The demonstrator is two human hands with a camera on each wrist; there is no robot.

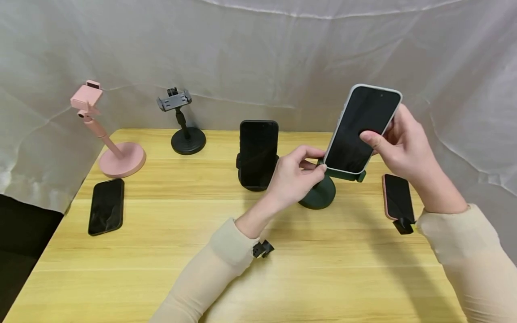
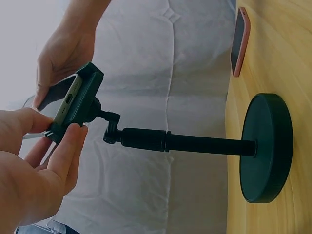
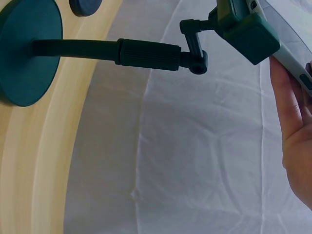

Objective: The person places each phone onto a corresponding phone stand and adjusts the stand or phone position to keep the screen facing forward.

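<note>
My right hand (image 1: pixel 408 146) grips a smartphone (image 1: pixel 365 114) in a white case, thumb across the dark screen and fingers behind it. The phone leans back, its lower edge at the clamp of a dark green phone stand (image 1: pixel 318 195). My left hand (image 1: pixel 291 174) pinches the clamp's left end at the phone's lower corner. In the left wrist view, the thumb lies on the phone side and the fingers reach under the green clamp (image 2: pixel 80 105). The stand's pole (image 3: pixel 146 54) rises from its round base in the right wrist view.
A black phone rests upright in a holder (image 1: pixel 258 154) left of the green stand. Further left stand a black-and-grey phone stand (image 1: pixel 188 141) and a pink one (image 1: pixel 122 160). A black phone (image 1: pixel 106 207) lies far left, a pink-edged phone (image 1: pixel 397 197) right, on the wooden table (image 1: pixel 161 251).
</note>
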